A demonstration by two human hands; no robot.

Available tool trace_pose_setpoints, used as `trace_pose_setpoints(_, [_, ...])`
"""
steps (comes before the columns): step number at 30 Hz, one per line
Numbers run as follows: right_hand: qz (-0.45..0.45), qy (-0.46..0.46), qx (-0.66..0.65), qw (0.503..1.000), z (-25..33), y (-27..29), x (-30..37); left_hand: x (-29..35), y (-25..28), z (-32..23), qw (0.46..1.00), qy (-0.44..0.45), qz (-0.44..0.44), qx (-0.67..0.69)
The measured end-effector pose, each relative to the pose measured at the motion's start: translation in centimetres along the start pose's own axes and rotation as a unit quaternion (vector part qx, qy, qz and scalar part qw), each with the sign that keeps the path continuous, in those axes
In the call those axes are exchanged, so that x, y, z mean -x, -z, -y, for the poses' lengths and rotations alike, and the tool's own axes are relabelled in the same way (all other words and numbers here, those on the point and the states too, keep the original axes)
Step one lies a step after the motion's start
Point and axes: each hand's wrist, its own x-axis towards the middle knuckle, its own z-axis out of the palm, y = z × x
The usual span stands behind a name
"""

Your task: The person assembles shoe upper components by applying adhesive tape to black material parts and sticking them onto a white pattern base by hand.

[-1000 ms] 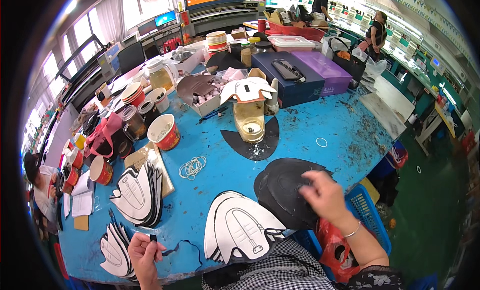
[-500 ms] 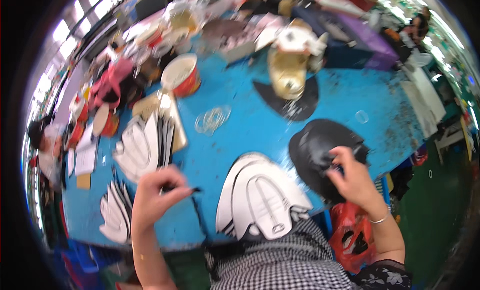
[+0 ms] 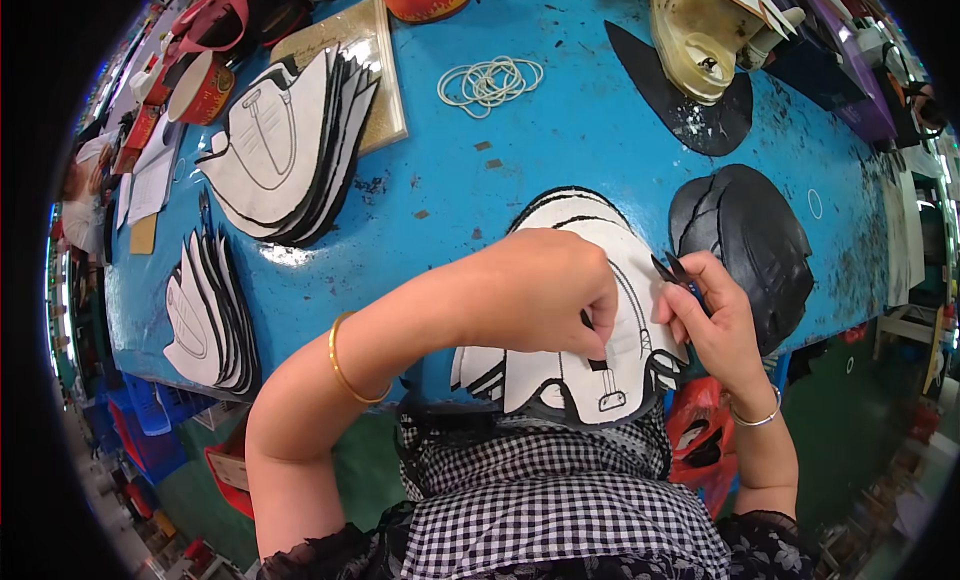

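Note:
A stack of white, black-edged shoe-upper pieces [image 3: 628, 332] with black outlines lies in front of me at the table's near edge. Over it reaches my left hand [image 3: 560, 280], its thumb and fingers pinched on a small black piece [image 3: 597, 363] just above the top white piece. At the stack's right side, my right hand [image 3: 710, 325] is closed around a pair of small dark-bladed snips [image 3: 672, 270], points tipped up and left. Beside that hand, on the right, rests a stack of shiny black shaped pieces [image 3: 745, 240].
More white pieces [image 3: 265, 145] are stacked at left, with a smaller stack [image 3: 190, 315] nearer. White cord rings [image 3: 490, 85] lie mid-table. A yellowish glue pot [image 3: 695, 65] stands by a black curved piece [image 3: 645, 80] at the back right. A red bag [image 3: 697, 435] hangs below the edge.
My left hand has swung right, from beside the white stack to over it. My right hand has left the black pieces and come beside the white stack. The view has tilted down.

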Motion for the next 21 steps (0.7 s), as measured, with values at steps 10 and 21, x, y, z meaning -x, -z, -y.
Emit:
trace_pose_setpoints(10, [-0.023,0.043,0.021,0.999,0.3,1.1,0.7,-2.1,-1.1,-0.5,0.997,0.023,0.020,-0.070])
trace_pose_setpoints(21, [0.177,0.291,0.275,0.899,0.9,1.9,0.5,-2.7,-0.9,0.3,0.996,-0.058,0.025,-0.057])
